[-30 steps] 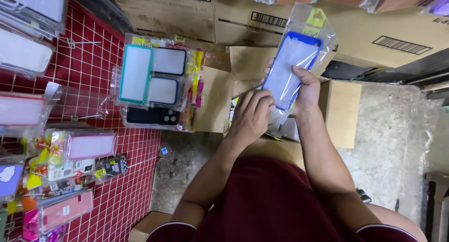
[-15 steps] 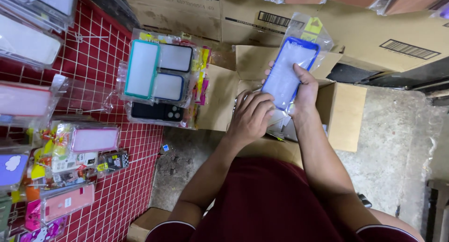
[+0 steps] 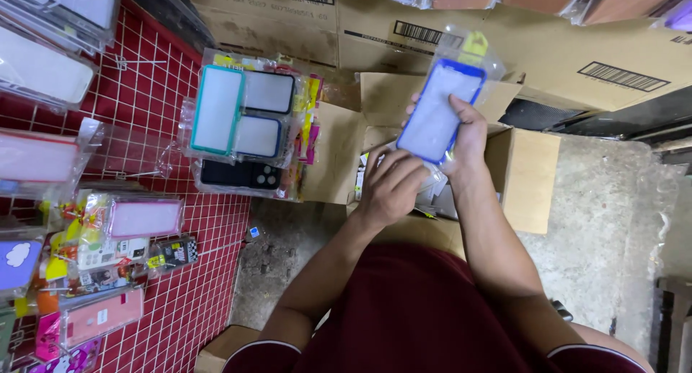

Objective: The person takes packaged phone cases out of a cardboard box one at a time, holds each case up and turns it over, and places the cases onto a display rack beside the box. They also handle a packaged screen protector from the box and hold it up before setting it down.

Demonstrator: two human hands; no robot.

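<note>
**Now: both hands on a blue-rimmed phone case above the open carton**

Closest to you, your lap in dark red shorts fills the bottom of the view, and both forearms reach forward from it. Your left hand curls its fingers around the lower end of a clear plastic sleeve, gripping it from below. Your right hand clasps the right edge of the same package, thumb on the front. Between them you hold the blue-rimmed phone case, upright and slightly tilted, inside its transparent bag with a yellow tab at the top.

Directly under the case sits an open cardboard box, flaps spread, with more bagged items inside; what they are is too small to tell. Bare concrete floor lies to its right.

To your left, a red wire grid panel carries hanging cases: a teal-framed case beside darker ones, a pink case lower down. Farther off, larger brown cartons are stacked across the top.
</note>
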